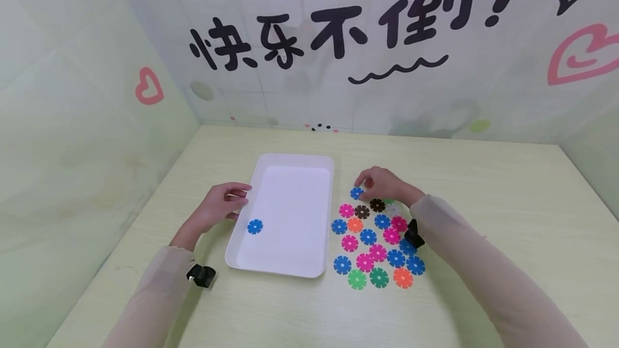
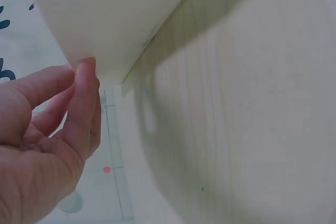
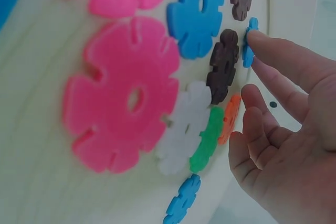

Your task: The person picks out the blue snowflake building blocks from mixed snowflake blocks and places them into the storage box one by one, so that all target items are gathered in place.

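Note:
A white rectangular tray (image 1: 296,208) lies on the table, a blue snowflake disc (image 1: 255,226) inside it near the left side. My left hand (image 1: 222,205) holds the tray's left rim between thumb and fingers; the left wrist view shows the fingertips (image 2: 86,66) against its edge. To the right of the tray, my right hand (image 1: 384,183) pinches another blue snowflake disc (image 1: 356,193) between thumb and index finger at the far end of the spread discs. In the right wrist view that disc (image 3: 248,51) appears edge-on, partly covered by the thumb.
Several notched plastic discs lie right of the tray: pink (image 1: 350,243), blue (image 1: 342,265), orange (image 1: 403,277), green (image 1: 357,279), brown (image 1: 361,211) and white (image 1: 393,209). Some overlap or sit under the right hand and wrist. Printed walls (image 1: 309,95) bound the table's back and sides.

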A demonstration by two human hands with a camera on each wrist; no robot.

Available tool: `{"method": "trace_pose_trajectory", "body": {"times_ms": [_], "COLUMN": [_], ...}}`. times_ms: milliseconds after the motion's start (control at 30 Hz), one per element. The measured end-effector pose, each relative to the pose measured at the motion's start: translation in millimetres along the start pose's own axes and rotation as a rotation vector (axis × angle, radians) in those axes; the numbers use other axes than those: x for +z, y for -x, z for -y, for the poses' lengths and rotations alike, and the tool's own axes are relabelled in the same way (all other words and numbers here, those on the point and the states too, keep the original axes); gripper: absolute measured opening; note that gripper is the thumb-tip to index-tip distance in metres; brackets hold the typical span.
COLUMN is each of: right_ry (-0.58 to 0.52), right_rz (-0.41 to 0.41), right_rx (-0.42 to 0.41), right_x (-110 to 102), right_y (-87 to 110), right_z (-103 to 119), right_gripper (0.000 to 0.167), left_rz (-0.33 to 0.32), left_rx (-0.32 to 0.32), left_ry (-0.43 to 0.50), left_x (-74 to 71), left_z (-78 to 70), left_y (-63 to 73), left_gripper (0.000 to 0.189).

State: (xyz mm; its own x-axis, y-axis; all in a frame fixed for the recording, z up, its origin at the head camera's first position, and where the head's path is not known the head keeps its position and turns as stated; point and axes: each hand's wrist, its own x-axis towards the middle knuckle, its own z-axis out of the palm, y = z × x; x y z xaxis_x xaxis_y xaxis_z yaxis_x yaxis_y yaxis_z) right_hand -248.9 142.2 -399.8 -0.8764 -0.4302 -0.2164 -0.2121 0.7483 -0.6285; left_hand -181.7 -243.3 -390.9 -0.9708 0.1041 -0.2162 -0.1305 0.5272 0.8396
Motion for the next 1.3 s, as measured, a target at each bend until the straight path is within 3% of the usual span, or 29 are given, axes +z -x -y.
{"method": "trace_pose_trajectory", "body": {"times_ms": [300,667,1033,1300], "right_ry": [0.051,0.018,0.144,0.114], "right_rz": [-0.007,-0.007,0.003,-0.014], "right_rx": [-0.041,-0.006,-0.012,-0.055], "right_x": [1.8,4.5,7.9,5.3], "right_y": [2.8,1.8,2.9,8.9], "right_z": [4.6,6.5,12.5,17.4], "right_gripper": [0.034,0.037,0.035,0.030], "left_rz": [-0.005,0.000,-0.002,-0.006], "left_rx": [-0.005,0.014,0.005,0.005], "left_ry": [-0.003,0.017,0.002,0.001], "left_x": [0.2,-0.5,0.4,1.4], "left_z": [-1.9,-1.2,0.8,0.2], "left_y": [1.0,3.0,1.2,0.7], "left_gripper": [0.039,0.040,0.039,0.039]}}
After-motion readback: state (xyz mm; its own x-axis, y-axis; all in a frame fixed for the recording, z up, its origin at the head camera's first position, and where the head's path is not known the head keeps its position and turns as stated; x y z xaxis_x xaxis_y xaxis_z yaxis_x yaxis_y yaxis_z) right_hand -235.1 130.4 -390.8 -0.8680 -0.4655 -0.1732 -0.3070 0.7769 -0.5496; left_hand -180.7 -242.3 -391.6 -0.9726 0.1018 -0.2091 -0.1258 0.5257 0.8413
